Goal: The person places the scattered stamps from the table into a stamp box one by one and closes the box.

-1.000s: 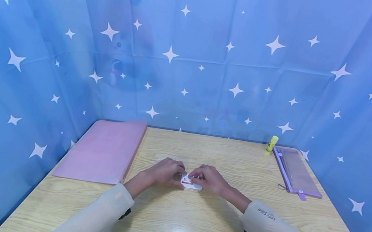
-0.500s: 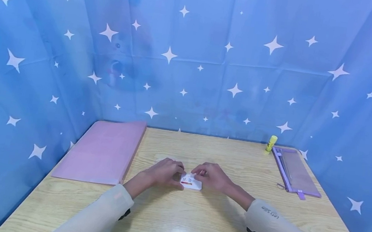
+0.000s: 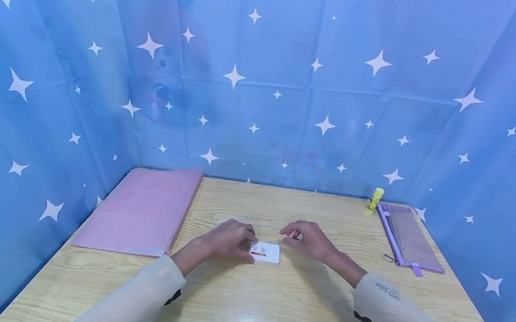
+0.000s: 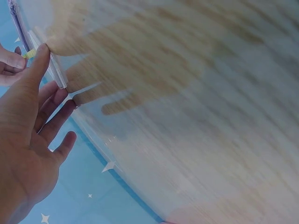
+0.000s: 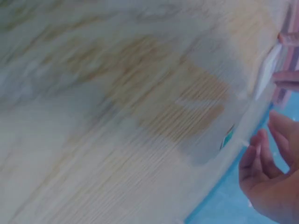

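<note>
A small stack of white cards (image 3: pixel 266 252) lies flat near the middle of the table, its top card printed with a logo and a red-orange strip. My left hand (image 3: pixel 227 239) holds the stack's left end, thumb at the front edge and fingers at the back. In the left wrist view the white stack (image 4: pixel 51 65) shows edge-on beside the thumb. To the right of the stack, my right hand (image 3: pixel 311 241) hovers apart from it, fingers loosely bent and holding nothing. Just past its fingertips, a small green thing (image 5: pixel 227 137) lies on the table in the right wrist view.
A large pink folder (image 3: pixel 142 211) covers the table's left back part. At the back right stand a yellow glue stick (image 3: pixel 375 198) and, beside it, a flat purple zip pouch (image 3: pixel 417 244). A blue star-patterned curtain (image 3: pixel 270 74) encloses the wooden table (image 3: pixel 228 305).
My right hand has let go of the top card and drawn back to the right and away. The top card now lies squared on the stack; the left hand has stayed in place.
</note>
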`<control>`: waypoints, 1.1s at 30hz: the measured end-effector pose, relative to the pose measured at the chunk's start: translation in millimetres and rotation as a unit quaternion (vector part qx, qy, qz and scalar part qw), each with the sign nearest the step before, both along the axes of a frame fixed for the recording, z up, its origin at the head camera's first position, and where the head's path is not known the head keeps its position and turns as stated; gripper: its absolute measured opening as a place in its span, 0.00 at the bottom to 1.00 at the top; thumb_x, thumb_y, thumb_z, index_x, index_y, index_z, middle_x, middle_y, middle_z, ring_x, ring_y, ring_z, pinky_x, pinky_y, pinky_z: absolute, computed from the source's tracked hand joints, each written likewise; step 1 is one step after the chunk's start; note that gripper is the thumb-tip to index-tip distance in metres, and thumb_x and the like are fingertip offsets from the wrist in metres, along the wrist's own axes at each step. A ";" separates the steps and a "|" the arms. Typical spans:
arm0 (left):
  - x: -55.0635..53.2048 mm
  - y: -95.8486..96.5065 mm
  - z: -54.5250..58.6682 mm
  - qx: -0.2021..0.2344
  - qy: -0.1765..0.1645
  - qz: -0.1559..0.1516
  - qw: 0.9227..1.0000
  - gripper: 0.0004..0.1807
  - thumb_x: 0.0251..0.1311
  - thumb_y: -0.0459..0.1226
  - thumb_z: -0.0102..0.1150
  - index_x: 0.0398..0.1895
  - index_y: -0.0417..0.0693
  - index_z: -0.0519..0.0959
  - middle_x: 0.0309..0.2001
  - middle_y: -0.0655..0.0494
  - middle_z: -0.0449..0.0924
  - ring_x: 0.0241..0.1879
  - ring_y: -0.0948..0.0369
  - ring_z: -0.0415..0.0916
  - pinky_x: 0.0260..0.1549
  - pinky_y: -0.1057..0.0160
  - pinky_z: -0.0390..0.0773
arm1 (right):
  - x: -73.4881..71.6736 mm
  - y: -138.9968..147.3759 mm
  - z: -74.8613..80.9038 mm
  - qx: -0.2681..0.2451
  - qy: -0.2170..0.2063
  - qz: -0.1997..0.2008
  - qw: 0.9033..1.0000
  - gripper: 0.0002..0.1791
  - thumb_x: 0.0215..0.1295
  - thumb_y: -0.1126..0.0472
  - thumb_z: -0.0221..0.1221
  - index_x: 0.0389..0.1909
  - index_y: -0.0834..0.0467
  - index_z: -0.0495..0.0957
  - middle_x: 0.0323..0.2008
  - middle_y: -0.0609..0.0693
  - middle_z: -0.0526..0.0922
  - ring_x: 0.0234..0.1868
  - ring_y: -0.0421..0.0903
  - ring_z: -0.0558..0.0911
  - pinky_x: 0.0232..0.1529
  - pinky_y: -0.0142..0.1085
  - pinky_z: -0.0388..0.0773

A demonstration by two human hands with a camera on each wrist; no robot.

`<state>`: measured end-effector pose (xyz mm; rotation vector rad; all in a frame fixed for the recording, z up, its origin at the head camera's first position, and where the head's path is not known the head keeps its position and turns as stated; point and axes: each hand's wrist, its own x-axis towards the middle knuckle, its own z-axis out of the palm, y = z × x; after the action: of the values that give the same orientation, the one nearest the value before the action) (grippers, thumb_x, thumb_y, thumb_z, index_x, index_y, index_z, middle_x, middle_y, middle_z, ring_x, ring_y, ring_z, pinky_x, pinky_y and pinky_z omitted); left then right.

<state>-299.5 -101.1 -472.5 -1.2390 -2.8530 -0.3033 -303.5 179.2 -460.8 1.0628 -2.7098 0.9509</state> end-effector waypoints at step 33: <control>1.1 -0.3 2.4 0.008 -0.004 -0.001 1.000 0.29 0.58 0.55 0.75 0.57 0.49 0.86 0.52 0.57 0.85 0.48 0.62 0.82 0.52 0.64 0.80 | -15.9 32.7 -12.1 0.023 -0.063 -0.037 0.997 0.14 0.63 0.65 0.71 0.47 0.68 0.86 0.34 0.51 0.85 0.32 0.42 0.79 0.38 0.32 0.80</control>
<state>-298.4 -101.4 -470.0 -1.2418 -2.8502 -0.3297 -319.4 211.9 -472.9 0.9322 -2.8639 0.9799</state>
